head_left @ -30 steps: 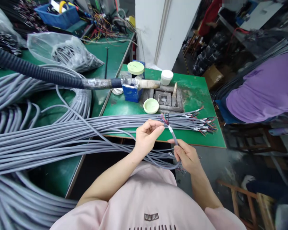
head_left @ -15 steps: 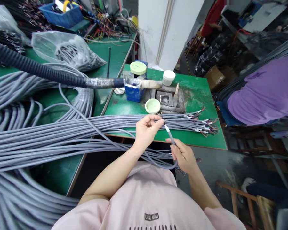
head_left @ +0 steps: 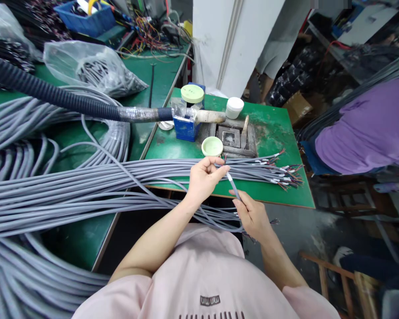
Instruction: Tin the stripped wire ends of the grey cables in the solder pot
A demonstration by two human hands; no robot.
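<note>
My right hand (head_left: 252,217) grips a thin grey cable (head_left: 233,189) just below its white-banded end, holding it tilted up. My left hand (head_left: 204,178) pinches the coloured wires (head_left: 224,160) that stick out of that cable's tip, thumb and fingers closed on them. Both hands hover over the near edge of a small green table (head_left: 269,128). A thick bundle of grey cables (head_left: 86,186) runs from the left across that table, its stripped coloured ends (head_left: 282,175) fanned out at the right.
A black corrugated hose (head_left: 53,99) reaches to a blue box (head_left: 185,126) and a square metal pot (head_left: 231,135). Pale green lid (head_left: 212,146), two jars, a plastic bag of parts (head_left: 93,68). A person in purple (head_left: 365,128) bends at right; someone stands behind.
Both hands have lowered a little and the cable end moved left and down. My left fingers have closed on the coloured wires. A standing person has appeared behind the white column.
</note>
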